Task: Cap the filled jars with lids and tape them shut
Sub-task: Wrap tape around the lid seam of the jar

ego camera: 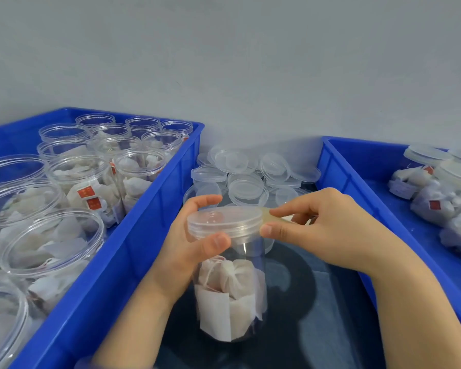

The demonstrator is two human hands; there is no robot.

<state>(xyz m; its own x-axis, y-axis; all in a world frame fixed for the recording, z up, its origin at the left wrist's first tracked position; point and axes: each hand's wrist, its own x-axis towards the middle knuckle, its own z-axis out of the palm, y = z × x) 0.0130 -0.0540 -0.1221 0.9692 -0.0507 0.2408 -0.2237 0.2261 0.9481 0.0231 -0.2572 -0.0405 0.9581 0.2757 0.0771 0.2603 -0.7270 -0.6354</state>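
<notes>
The jar (232,288) was held upright in the gap between two blue bins, close in front of the person. It was clear plastic and roughly half full of white paper sachets (229,272). A clear lid (224,219) sat on its mouth.

The left hand (186,243) had its grip closed round the lid and neck, with the thumb on the near side just under the lid's rim and the fingers curled over the far side. The right hand (328,227) came in from the right with a pinching grip. Its thumb and forefinger held a short strip of pale, translucent tape (274,218), whose left end touched the lid's right edge. I could not tell whether the tape was stuck down there.

The left bin (144,217) was crowded with open jars (85,179), all filled with the same sachets, some of which showed small red tags. The right bin (341,177) held capped jars (437,187) lying on their sides at its far end. Between the bins, just beyond the hands, lay a heap of loose lids (246,187), overlapping one another, against a plain grey wall (250,62).
</notes>
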